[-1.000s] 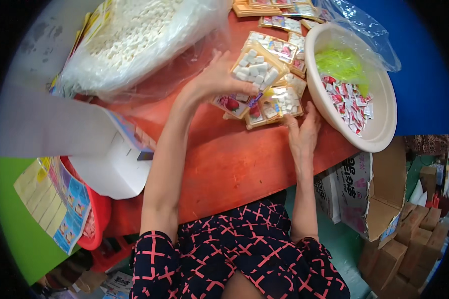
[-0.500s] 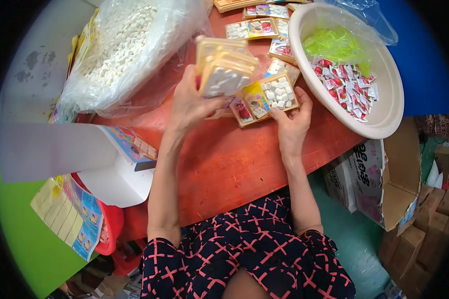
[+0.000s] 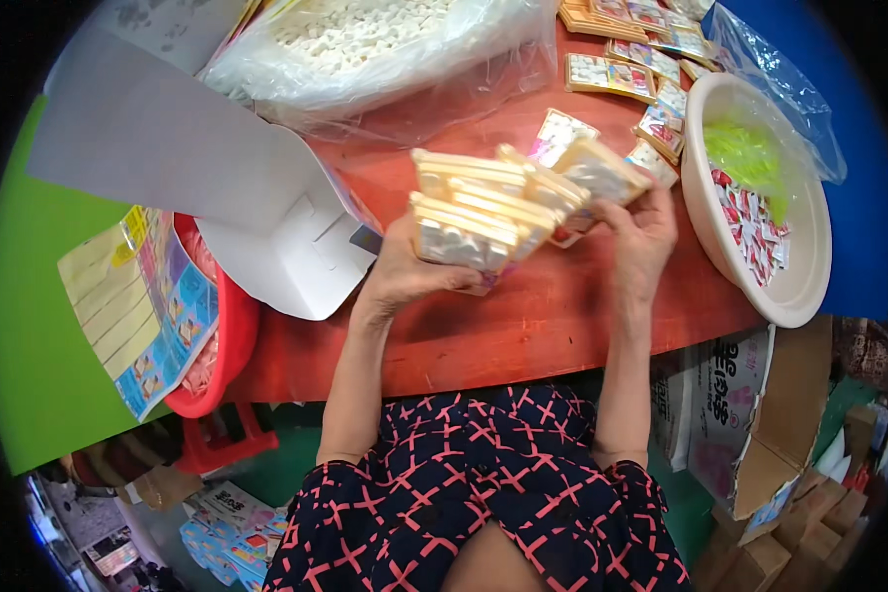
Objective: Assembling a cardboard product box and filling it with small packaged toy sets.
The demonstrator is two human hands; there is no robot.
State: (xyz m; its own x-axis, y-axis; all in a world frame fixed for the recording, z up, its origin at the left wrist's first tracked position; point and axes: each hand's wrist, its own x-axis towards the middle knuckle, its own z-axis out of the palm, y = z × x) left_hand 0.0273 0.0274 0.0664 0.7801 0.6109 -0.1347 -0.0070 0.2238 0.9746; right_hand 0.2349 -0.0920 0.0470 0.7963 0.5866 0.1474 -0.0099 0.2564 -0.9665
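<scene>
My left hand (image 3: 397, 274) is closed around a fanned stack of small yellowish plastic trays (image 3: 469, 235) with white pieces in them, held tilted above the red table. The fingers of my right hand (image 3: 646, 242) grip another such tray (image 3: 602, 176) by its right end. That tray is raised against the right side of the stack, blurred by motion, and I cannot tell whether it is one tray or several. Just behind it on the table lies a filled tray (image 3: 562, 133) of white pieces.
A clear bag (image 3: 385, 104) of white pieces lies at the back. More filled trays (image 3: 610, 77) sit far right, by a cream basin (image 3: 807, 281) of red-and-white sachets and lime-green pieces. A white carton (image 3: 301, 247) and a red tub (image 3: 229, 345) stand left. An open cardboard box (image 3: 784, 414) is below right.
The view has shifted, so the table's things appear farther right or nearer. My right hand has lifted its tray off the table to the stack, and the stack has spread out toward the right.
</scene>
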